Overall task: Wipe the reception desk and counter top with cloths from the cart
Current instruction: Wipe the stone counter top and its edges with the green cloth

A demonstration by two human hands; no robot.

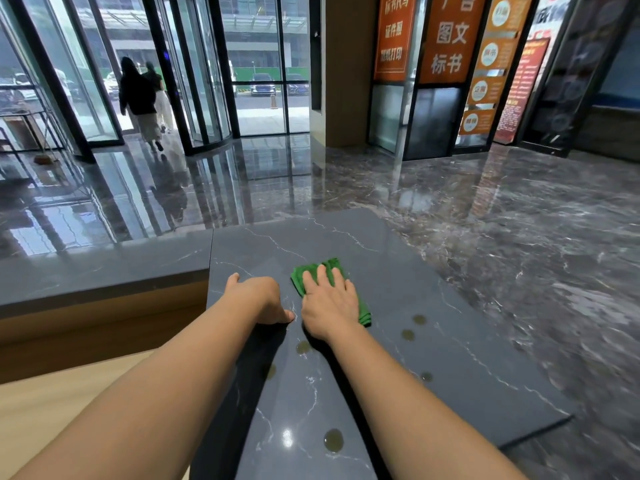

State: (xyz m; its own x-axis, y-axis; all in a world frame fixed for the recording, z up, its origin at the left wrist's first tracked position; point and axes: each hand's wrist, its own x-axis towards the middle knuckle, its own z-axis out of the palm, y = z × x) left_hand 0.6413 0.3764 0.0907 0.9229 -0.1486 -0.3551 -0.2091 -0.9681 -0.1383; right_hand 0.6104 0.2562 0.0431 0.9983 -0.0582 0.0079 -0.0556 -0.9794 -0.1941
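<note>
A dark grey marble counter top (pixel 433 323) stretches out in front of me. A folded green cloth (pixel 313 270) lies flat on it, and my right hand (pixel 330 299) presses down on the cloth with straight, spread fingers. Just left of it my left hand (pixel 258 297) rests on the counter near its left edge, fingers bent downward against the stone and holding nothing. Its fingertips are partly hidden behind the hand. The cart is out of view.
A lower grey desk ledge (pixel 104 268) with wooden trim runs to the left, with a pale wooden desk surface (pixel 52 403) below. Beyond lies polished marble floor (pixel 519 209). Two people (pixel 145 98) walk at the glass revolving door, far left.
</note>
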